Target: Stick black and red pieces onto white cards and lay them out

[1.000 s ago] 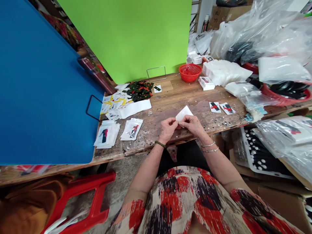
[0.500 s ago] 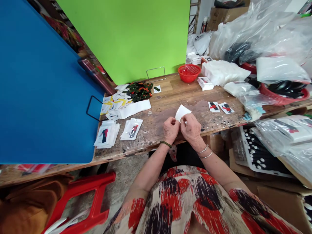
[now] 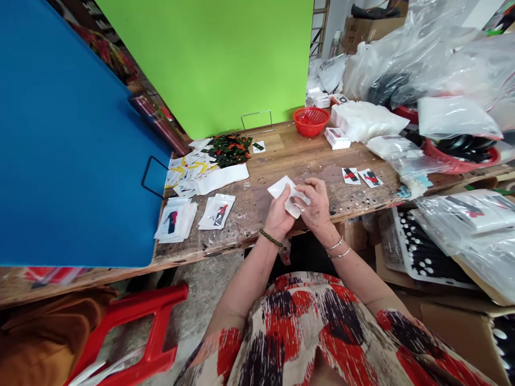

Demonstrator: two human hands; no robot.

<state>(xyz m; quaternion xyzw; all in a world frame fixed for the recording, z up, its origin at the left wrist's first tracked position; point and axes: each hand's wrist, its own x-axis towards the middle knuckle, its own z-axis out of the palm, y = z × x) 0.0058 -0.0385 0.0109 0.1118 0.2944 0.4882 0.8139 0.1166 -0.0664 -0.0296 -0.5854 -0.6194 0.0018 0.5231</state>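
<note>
A small white plastic bag (image 3: 280,186) is in my left hand (image 3: 278,219), its thumb lying across the front. My right hand (image 3: 317,208) grips the bag's right edge with curled fingers; its thumb is partly behind the translucent film. Left of my hands lies a stack of filled bags (image 3: 220,212), and beside it a larger stack of filled bags (image 3: 174,222). Behind them is a heap of small black, green and orange pieces (image 3: 229,150). Two printed cards with red and black pieces (image 3: 351,176) lie to the right.
A red basket (image 3: 310,122) stands at the back, near a stack of cards (image 3: 337,138) and a pile of white bags (image 3: 364,120). Green (image 3: 209,59) and blue (image 3: 72,134) panels border the wooden table (image 3: 257,182). A red stool (image 3: 153,332) is below left.
The bag has turned and shifted left and down, its face now toward me. My left hand has rolled palm-up beneath it, and my right fingers have moved to its right edge.
</note>
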